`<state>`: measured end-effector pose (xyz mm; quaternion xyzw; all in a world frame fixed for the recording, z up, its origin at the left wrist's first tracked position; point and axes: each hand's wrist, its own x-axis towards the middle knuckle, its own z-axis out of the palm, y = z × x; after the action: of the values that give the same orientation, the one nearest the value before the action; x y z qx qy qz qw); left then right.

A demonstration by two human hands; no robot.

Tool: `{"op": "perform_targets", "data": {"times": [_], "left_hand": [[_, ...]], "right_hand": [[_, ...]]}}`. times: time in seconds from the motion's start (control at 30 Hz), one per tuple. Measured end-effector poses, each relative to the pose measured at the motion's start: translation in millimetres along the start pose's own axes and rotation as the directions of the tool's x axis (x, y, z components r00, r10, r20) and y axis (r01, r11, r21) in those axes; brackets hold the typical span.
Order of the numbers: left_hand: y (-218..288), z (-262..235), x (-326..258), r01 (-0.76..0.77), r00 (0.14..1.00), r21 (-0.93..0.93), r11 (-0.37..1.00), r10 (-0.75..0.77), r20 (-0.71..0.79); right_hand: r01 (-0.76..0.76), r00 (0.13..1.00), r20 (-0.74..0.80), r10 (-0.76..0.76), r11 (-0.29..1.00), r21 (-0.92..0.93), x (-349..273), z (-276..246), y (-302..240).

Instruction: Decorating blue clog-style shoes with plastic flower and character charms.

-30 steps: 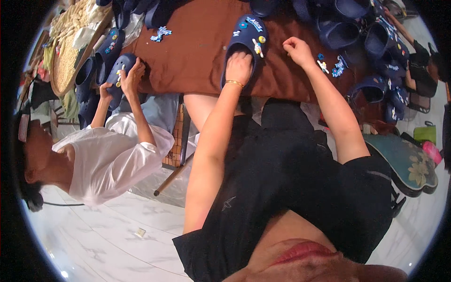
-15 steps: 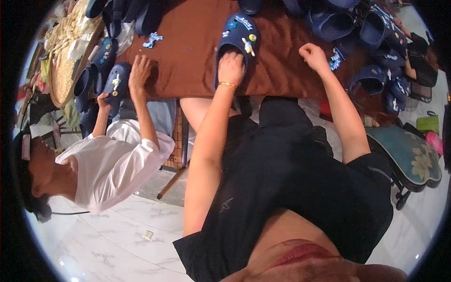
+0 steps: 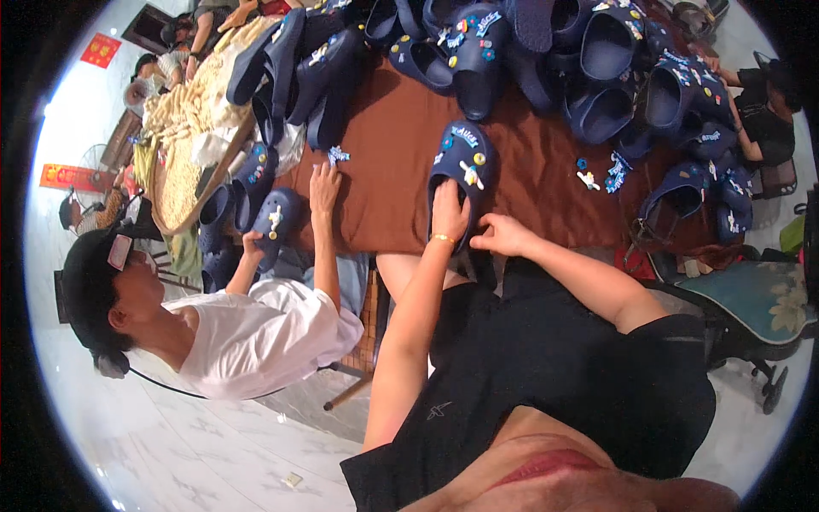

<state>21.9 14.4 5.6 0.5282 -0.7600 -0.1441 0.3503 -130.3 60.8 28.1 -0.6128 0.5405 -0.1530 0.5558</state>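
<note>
Decorated clog: a navy-blue rubber clog with a rounded toe (image 3: 461,157) is lying near the middle of the table's front edge, its toe pointing away from the person; light-blue lettering, a blue flower and a white figure charm are sitting on its upper.
Left hand: the left hand (image 3: 450,213) is reaching into the clog's opening; its fingertips are hiding inside, so whether they are gripping cannot be told.
Right hand: the right hand (image 3: 503,235) is hovering just beside the heel with curled fingers; whether it is touching the clog or pinching anything cannot be told.
Loose charms: a white figure charm (image 3: 589,180) and a light-blue lettered charm (image 3: 617,172) are lying to the right.
Table cover: a brown, shiny cloth (image 3: 380,128) is lying beneath them, creasing in places.
Clog pile: many navy-blue clogs (image 3: 482,81) are crowding the table's far and right sides.
Co-worker: a person in a white shirt (image 3: 247,341) is holding another charm-studded navy clog (image 3: 271,241) at left, the other hand (image 3: 325,188) stretching toward a light-blue charm (image 3: 339,155).
Beyond: a round woven tray (image 3: 223,183) is holding pale pieces.
</note>
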Motion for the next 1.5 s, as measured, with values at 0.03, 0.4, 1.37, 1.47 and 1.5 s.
{"op": "perform_targets", "data": {"times": [0.03,0.4,1.37,1.47,1.5], "left_hand": [[4,-2,-2,-0.003,0.995,0.000,1.000,0.003,-0.100],[68,-38,30,-0.134,0.972,-0.226,0.965,0.083,-0.219],[-60,-54,-16,0.183,0.961,0.184,0.966,-0.136,-0.241],[-70,-50,-20,0.265,0.942,0.233,0.936,-0.199,-0.270],[-70,-49,-19,0.289,0.933,0.233,0.928,-0.220,-0.284]], "right_hand": [[-0.017,1.000,0.010,0.016,1.000,0.018,-4,1,-8],[0.527,0.785,-0.451,-0.425,0.840,0.127,6,0,-5],[0.346,0.839,-0.352,-0.416,0.906,-0.246,86,-67,-19],[0.468,0.763,-0.280,-0.583,0.797,-0.382,119,-61,-46],[0.479,0.768,-0.255,-0.588,0.791,-0.381,137,-62,-50]]}}
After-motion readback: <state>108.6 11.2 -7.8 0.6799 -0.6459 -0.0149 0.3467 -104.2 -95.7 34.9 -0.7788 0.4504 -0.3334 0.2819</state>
